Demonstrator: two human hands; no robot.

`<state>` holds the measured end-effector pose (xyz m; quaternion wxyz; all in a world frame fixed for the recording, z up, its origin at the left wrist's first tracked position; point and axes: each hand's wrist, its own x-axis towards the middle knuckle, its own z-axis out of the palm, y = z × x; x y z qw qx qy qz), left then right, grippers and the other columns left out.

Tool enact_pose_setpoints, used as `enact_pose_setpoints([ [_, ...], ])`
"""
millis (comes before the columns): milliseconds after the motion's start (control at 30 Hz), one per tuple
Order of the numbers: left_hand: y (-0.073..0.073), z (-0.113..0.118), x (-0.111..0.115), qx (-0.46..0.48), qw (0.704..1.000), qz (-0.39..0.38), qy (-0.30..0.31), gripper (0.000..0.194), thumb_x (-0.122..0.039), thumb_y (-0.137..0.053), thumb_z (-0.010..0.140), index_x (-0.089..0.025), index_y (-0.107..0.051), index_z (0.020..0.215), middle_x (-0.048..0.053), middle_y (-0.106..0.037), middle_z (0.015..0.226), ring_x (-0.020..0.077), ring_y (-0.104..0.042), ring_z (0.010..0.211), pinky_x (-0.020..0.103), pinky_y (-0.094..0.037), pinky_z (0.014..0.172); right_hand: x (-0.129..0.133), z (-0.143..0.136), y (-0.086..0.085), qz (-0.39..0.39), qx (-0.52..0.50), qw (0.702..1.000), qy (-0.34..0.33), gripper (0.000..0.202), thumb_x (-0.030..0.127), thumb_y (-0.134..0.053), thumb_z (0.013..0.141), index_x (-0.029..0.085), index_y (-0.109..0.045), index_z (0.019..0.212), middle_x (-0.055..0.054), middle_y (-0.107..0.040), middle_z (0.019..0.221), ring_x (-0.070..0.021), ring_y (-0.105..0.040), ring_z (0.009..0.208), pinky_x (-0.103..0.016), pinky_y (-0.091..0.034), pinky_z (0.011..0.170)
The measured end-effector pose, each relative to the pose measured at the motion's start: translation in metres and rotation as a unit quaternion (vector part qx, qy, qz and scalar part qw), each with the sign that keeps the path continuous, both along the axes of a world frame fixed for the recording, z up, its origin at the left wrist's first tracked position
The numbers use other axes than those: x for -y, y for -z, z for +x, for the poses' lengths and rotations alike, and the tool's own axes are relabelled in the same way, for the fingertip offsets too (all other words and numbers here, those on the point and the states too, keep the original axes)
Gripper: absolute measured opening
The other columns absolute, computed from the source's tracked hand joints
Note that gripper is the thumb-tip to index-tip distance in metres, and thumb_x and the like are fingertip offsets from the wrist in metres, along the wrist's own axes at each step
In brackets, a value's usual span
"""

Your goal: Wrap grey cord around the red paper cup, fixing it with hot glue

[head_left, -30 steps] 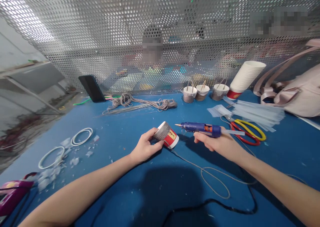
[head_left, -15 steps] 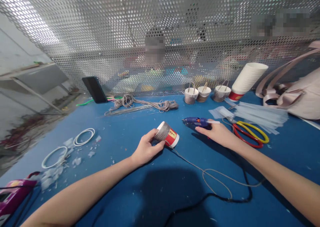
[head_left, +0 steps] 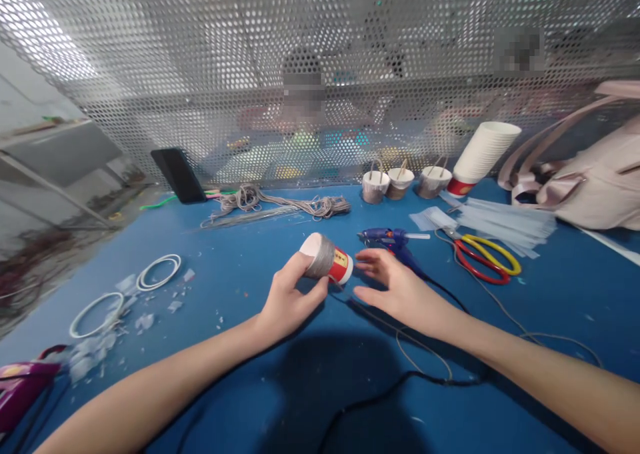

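Observation:
My left hand [head_left: 293, 297] grips a paper cup [head_left: 341, 265] lying tilted on its side. Grey cord [head_left: 321, 257] is wound around part of the cup, and its red printed band shows beside the winding. A loose length of the cord trails from the cup to the right over the table. Just right of the cup is my right hand [head_left: 395, 287], its fingers apart and holding nothing. Behind that hand, a blue hot glue gun [head_left: 385, 236] with a clear glue stick in its back rests on the table.
Scissors [head_left: 484, 261] and glue sticks [head_left: 507, 224] lie to the right. Behind are cord-wrapped cups [head_left: 375, 189], stacked paper cups [head_left: 485, 151], a cord bundle [head_left: 325, 206] and a phone [head_left: 179, 176]. White rings [head_left: 159, 273] lie left; a black cable [head_left: 380, 401] crosses the front.
My right hand has let go of the glue gun, leaving it on the table, and has moved left towards the cup. The left hand still holds the cup, turned slightly.

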<state>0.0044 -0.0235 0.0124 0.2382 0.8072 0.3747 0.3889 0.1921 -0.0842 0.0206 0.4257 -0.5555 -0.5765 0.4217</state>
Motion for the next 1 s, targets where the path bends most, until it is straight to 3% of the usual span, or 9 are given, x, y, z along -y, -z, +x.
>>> enact_pose_setpoints([
  [100, 0.000, -0.003, -0.002, -0.006, 0.998, 0.059, -0.004, 0.003, -0.016, -0.053, 0.073, -0.018, -0.056, 0.073, -0.001, -0.057, 0.070, 0.0113, -0.050, 0.062, 0.021, -0.043, 0.061, -0.015, -0.022, 0.008, -0.064, -0.159, 0.983, -0.062, 0.044, 0.020, -0.064, 0.072, 0.019, -0.041, 0.109, -0.011, -0.058, 0.117, -0.0147, -0.065, 0.082, -0.031, -0.053, 0.071],
  [167, 0.001, -0.005, -0.004, -0.004, 0.997, 0.079, -0.004, 0.004, -0.015, -0.053, 0.073, -0.018, -0.055, 0.072, -0.001, -0.056, 0.069, 0.0112, -0.050, 0.062, 0.021, -0.043, 0.059, -0.019, -0.028, 0.009, -0.097, -0.166, 0.979, -0.074, 0.040, 0.021, -0.062, 0.073, 0.018, -0.041, 0.106, -0.012, -0.058, 0.114, -0.0091, -0.062, 0.061, -0.025, -0.050, 0.054],
  [233, 0.001, -0.005, -0.006, -0.007, 0.997, 0.075, -0.009, 0.005, -0.014, -0.053, 0.072, -0.017, -0.056, 0.072, -0.001, -0.056, 0.069, 0.0110, -0.050, 0.061, 0.021, -0.042, 0.059, -0.019, -0.027, 0.009, -0.095, -0.108, 0.988, -0.058, 0.034, 0.023, -0.062, 0.074, 0.018, -0.042, 0.101, -0.010, -0.059, 0.109, -0.0057, -0.055, 0.050, -0.023, -0.043, 0.046],
  [333, 0.001, -0.003, -0.006, -0.018, 0.999, 0.030, -0.016, 0.007, -0.014, -0.052, 0.071, -0.016, -0.058, 0.075, -0.001, -0.057, 0.068, 0.0110, -0.050, 0.060, 0.022, -0.042, 0.060, -0.015, -0.018, 0.007, -0.024, 0.054, 0.998, 0.002, 0.024, 0.025, -0.062, 0.075, 0.019, -0.045, 0.092, -0.003, -0.061, 0.091, -0.0076, -0.051, 0.053, -0.023, -0.041, 0.049],
  [467, -0.002, 0.001, 0.000, -0.021, 0.997, -0.069, 0.005, 0.009, -0.017, -0.053, 0.070, -0.015, -0.060, 0.075, -0.002, -0.058, 0.065, 0.0103, -0.049, 0.058, 0.021, -0.040, 0.057, -0.007, -0.010, 0.003, 0.128, 0.225, 0.966, -0.002, 0.007, 0.024, -0.056, 0.082, 0.019, -0.057, 0.087, -0.001, -0.061, 0.080, -0.0136, -0.057, 0.070, -0.027, -0.044, 0.064],
  [633, -0.008, 0.003, 0.007, -0.007, 0.982, -0.181, 0.045, 0.013, -0.020, -0.053, 0.071, -0.015, -0.062, 0.080, -0.002, -0.059, 0.068, 0.0109, -0.050, 0.061, 0.021, -0.040, 0.058, -0.003, -0.008, 0.004, 0.254, 0.288, 0.923, -0.018, 0.018, 0.025, -0.051, 0.089, 0.017, -0.068, 0.087, -0.003, -0.062, 0.074, -0.0122, -0.057, 0.065, -0.023, -0.042, 0.060],
  [767, -0.012, 0.003, 0.009, -0.030, 0.970, -0.236, 0.044, 0.013, -0.023, -0.053, 0.071, -0.014, -0.061, 0.077, -0.002, -0.056, 0.068, 0.0118, -0.049, 0.065, 0.022, -0.040, 0.060, -0.005, -0.009, 0.007, 0.329, 0.325, 0.886, -0.007, 0.022, 0.025, -0.051, 0.089, 0.016, -0.069, 0.081, -0.002, -0.059, 0.064, -0.0118, -0.054, 0.059, -0.022, -0.038, 0.053],
  [900, -0.012, 0.003, 0.010, -0.040, 0.958, -0.279, 0.048, 0.015, -0.025, -0.053, 0.070, -0.014, -0.061, 0.077, -0.002, -0.053, 0.067, 0.0116, -0.046, 0.063, 0.022, -0.038, 0.057, -0.006, -0.009, 0.006, 0.361, 0.365, 0.858, -0.010, 0.024, 0.023, -0.050, 0.089, 0.015, -0.067, 0.074, -0.002, -0.060, 0.063, -0.0123, -0.054, 0.058, -0.024, -0.037, 0.054],
  [1000, -0.012, 0.003, 0.011, -0.038, 0.950, -0.304, 0.061, 0.017, -0.026, -0.053, 0.070, -0.014, -0.061, 0.079, -0.002, -0.053, 0.066, 0.0118, -0.046, 0.063, 0.021, -0.037, 0.056, -0.006, -0.009, 0.007, 0.362, 0.375, 0.853, -0.013, 0.024, 0.022, -0.049, 0.089, 0.016, -0.065, 0.072, -0.002, -0.060, 0.064, -0.0125, -0.054, 0.059, -0.024, -0.038, 0.055],
])
